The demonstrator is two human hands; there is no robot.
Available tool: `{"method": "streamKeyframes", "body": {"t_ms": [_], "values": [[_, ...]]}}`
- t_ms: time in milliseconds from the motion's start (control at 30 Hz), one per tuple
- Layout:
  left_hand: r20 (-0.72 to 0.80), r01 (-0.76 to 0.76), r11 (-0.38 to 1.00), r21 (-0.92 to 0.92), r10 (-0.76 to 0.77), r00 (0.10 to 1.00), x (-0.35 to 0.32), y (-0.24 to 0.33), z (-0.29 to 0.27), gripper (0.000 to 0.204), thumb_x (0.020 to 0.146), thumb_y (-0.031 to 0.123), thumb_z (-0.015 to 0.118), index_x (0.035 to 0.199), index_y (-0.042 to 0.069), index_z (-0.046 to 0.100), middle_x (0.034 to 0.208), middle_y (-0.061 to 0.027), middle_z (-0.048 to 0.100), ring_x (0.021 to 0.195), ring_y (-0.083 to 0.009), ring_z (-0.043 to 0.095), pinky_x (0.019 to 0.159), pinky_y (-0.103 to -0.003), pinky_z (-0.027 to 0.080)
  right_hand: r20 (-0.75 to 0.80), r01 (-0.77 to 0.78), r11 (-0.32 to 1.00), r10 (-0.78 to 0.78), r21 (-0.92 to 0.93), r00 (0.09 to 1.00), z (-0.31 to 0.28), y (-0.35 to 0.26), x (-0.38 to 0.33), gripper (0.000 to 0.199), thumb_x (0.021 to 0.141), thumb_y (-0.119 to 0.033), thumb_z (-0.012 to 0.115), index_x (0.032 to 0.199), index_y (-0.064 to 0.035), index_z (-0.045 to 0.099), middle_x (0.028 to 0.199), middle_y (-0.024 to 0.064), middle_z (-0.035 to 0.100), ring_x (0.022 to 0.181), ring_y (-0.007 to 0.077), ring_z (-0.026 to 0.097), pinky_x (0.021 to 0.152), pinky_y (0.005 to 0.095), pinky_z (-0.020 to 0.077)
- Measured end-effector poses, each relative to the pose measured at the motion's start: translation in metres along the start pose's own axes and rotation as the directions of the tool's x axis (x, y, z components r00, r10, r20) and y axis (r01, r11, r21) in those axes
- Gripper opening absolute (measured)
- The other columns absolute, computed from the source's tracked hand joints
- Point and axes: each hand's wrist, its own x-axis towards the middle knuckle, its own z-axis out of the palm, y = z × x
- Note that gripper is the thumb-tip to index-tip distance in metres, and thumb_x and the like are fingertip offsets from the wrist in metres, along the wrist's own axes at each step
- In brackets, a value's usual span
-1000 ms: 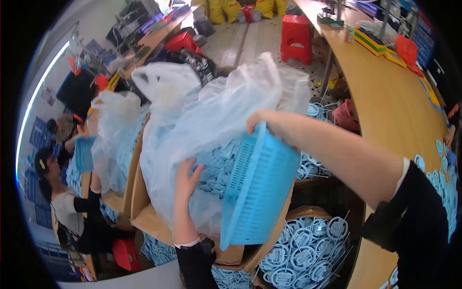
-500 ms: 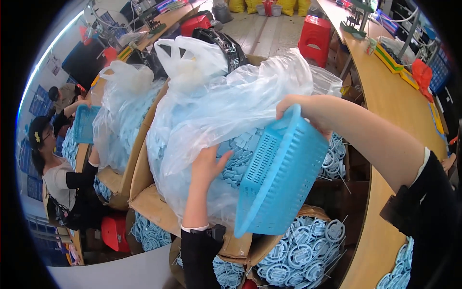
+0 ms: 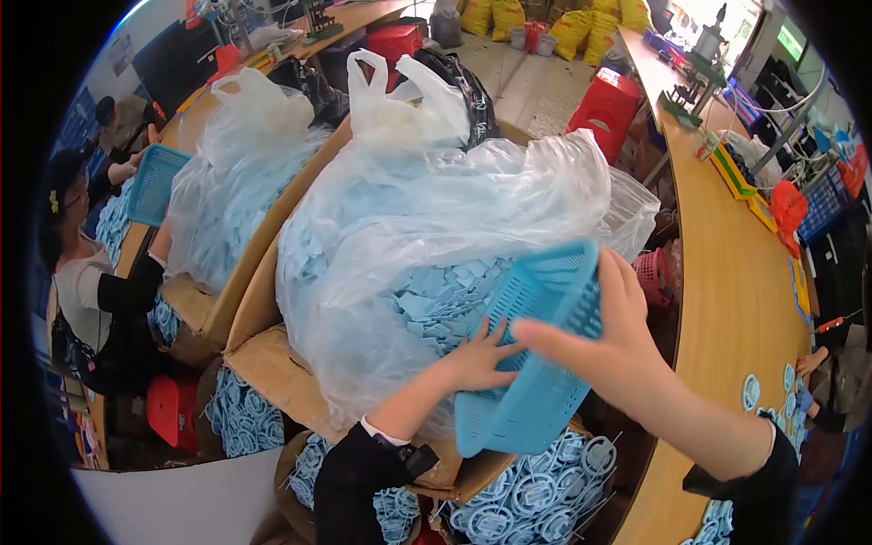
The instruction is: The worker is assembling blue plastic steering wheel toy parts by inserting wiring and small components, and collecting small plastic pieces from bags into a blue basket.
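A light-blue plastic basket (image 3: 545,400) tilts with its mouth toward small flat light-blue pieces (image 3: 445,295) in a large cardboard box (image 3: 272,359). My right hand (image 3: 604,341) holds its right side, fingers at the rim and the thumb stretched across, slightly blurred. With fingers spread, my left hand (image 3: 472,363) lies at the basket's left edge, its fingertips reaching over the mouth beside the pieces. Whether it touches any piece I cannot tell. A transparent plastic bag (image 3: 363,272) lines the box and partly covers the pieces.
Round light-blue plastic parts (image 3: 536,495) fill a container below the basket. At left a person (image 3: 91,291) holds another blue basket (image 3: 156,186) by a second bagged box. A wooden workbench (image 3: 718,363) runs along the right; a red stool (image 3: 604,109) stands behind.
The basket has tipped and dropped lower toward the pieces. My right hand has come down and nearer with it; my left hand has moved right from the bag to the basket's edge. The view has shifted.
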Motion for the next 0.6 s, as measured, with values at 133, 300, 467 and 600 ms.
{"method": "streamKeyframes", "body": {"t_ms": [133, 300, 467, 600], "values": [[0.094, -0.309, 0.886, 0.345, 0.295, 0.951, -0.004, 0.039, -0.013, 0.05, 0.075, 0.043, 0.055, 0.117, 0.016, 0.051, 0.131, -0.0103, 0.039, 0.125, -0.03, 0.03, 0.093, -0.059, 0.028, -0.08, -0.011, 0.986, -0.002, -0.165, 0.997, 0.012, -0.015, 0.044, 0.068, 0.064, -0.04, 0.063, 0.112, 0.0037, 0.041, 0.109, 0.0217, 0.044, 0.108, 0.0365, 0.038, 0.091, 0.0447, 0.0339], [-0.676, 0.313, 0.874, 0.372, 0.024, 0.736, -0.017, 0.008, -0.056, 0.051, 0.071, 0.04, 0.062, 0.109, 0.007, 0.054, 0.12, -0.012, 0.049, 0.11, -0.0288, 0.047, 0.082, -0.041, 0.042, -0.189, -0.117, 0.963, 0.071, -0.241, 0.979, 0.036, -0.043, 0.061, 0.056, 0.063, -0.037, 0.057, 0.103, 0.001, 0.048, 0.103, 0.0175, 0.049, 0.104, 0.0331, 0.042, 0.087, 0.0443, 0.0358], [-0.882, 0.581, 0.787, 0.205, -0.108, 0.458, -0.048, 0.012, -0.096, 0.075, 0.06, 0.049, 0.069, 0.118, 0.007, 0.047, 0.121, -0.0151, 0.048, 0.109, -0.0316, 0.047, 0.087, -0.041, 0.04, -0.317, 0.147, 0.962, -0.217, -0.23, 0.923, 0.069, -0.029, 0.018, 0.06, 0.059, -0.034, 0.058, 0.109, -0.002, 0.049, 0.103, 0.0144, 0.05, 0.102, 0.0294, 0.045, 0.083, 0.0435, 0.0384], [-0.848, 0.708, 0.655, 0.263, -0.193, 0.493, -0.047, 0.029, -0.096, 0.076, 0.063, 0.054, 0.065, 0.118, 0.005, 0.048, 0.118, -0.021, 0.049, 0.106, -0.0312, 0.051, 0.081, -0.039, 0.044, -0.498, 0.007, 0.995, 0.042, 0.096, 0.866, 0.043, 0.029, 0.036, 0.055, 0.062, -0.028, 0.058, 0.111, -0.0033, 0.049, 0.106, 0.013, 0.051, 0.103, 0.0284, 0.046, 0.081, 0.039, 0.041]]}}
